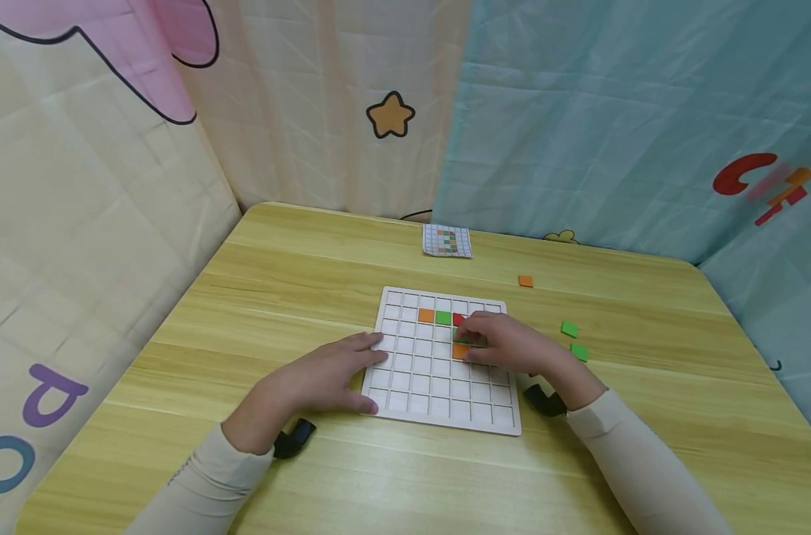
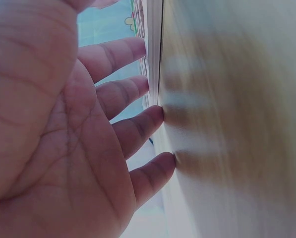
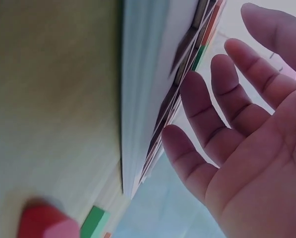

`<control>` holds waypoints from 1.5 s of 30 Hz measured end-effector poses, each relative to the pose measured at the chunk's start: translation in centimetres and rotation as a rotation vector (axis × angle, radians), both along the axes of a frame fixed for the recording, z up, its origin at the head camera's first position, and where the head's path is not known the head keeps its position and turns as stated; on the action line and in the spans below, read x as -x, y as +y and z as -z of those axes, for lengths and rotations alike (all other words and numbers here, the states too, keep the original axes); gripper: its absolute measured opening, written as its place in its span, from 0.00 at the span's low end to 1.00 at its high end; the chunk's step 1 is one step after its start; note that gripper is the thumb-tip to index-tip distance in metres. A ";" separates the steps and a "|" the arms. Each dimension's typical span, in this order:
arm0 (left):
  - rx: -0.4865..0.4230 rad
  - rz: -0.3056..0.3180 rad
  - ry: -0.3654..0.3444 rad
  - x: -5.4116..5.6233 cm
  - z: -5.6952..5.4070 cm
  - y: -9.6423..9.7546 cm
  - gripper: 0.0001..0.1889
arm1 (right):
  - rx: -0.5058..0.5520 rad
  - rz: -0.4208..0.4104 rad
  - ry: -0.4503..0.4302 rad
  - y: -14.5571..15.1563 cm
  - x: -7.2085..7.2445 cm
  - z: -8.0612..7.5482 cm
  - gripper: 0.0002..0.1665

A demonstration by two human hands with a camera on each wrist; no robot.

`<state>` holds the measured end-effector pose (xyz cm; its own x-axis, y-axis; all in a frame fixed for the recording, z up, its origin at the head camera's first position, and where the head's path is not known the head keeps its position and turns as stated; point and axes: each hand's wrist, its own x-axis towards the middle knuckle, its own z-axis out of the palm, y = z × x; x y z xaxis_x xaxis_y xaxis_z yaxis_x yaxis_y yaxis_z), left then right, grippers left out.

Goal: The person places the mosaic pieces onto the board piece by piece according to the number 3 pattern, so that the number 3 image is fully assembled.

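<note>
A white grid board [image 1: 419,384] lies on the table. An orange tile [image 1: 426,315], a green tile [image 1: 443,317] and a red tile [image 1: 458,319] sit in a row on it. Below the red one are another green tile [image 1: 457,335], partly covered by fingers, and an orange tile [image 1: 460,351]. My right hand [image 1: 506,342] is over these lower tiles, its fingers loosely bent; the right wrist view shows no tile held between them. My left hand [image 1: 318,375] rests at the board's left edge, fingers spread, fingertips touching the rim.
Right of the board lie two loose green tiles [image 1: 569,329] and, farther back, an orange tile [image 1: 526,281]. A red tile [image 3: 43,223] lies beside the board near my right wrist. A printed pattern card [image 1: 448,241] is at the table's back edge, before the curtains.
</note>
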<state>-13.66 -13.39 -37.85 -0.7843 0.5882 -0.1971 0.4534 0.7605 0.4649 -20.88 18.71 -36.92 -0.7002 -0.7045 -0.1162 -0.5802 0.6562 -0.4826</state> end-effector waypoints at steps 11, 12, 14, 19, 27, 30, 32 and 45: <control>0.001 0.001 0.000 0.0 0.0 0.0 0.41 | -0.020 0.073 -0.001 1.3 -0.1 -0.1 0.15; 0.002 0.000 -0.001 0.0 0.0 0.0 0.41 | -0.025 0.085 -0.005 1.5 -0.2 -0.2 0.15; 0.004 -0.003 -0.004 0.0 0.0 0.0 0.41 | -0.032 0.109 -0.010 1.9 -0.3 -0.3 0.16; 0.002 -0.007 -0.008 0.0 0.0 0.0 0.41 | -0.020 0.146 0.012 3.4 -0.4 -0.2 0.16; -0.003 -0.006 -0.008 -0.1 -0.1 0.0 0.41 | -0.016 0.220 -0.003 5.6 -0.4 -0.1 0.15; -0.004 -0.006 -0.006 -0.1 -0.1 0.0 0.41 | -0.019 0.242 -0.008 6.3 -0.3 0.0 0.15; -0.003 -0.006 -0.005 -0.1 -0.1 0.0 0.41 | -0.020 0.248 0.000 6.7 -0.2 0.1 0.15; -0.001 -0.005 -0.006 0.0 0.0 0.0 0.41 | -0.034 0.261 -0.011 8.9 0.4 0.1 0.17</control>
<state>-13.66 -13.37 -37.86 -0.7859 0.5849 -0.2007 0.4473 0.7619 0.4684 -21.32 27.63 -37.07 -0.8563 -0.4958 -0.1448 -0.3842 0.7988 -0.4630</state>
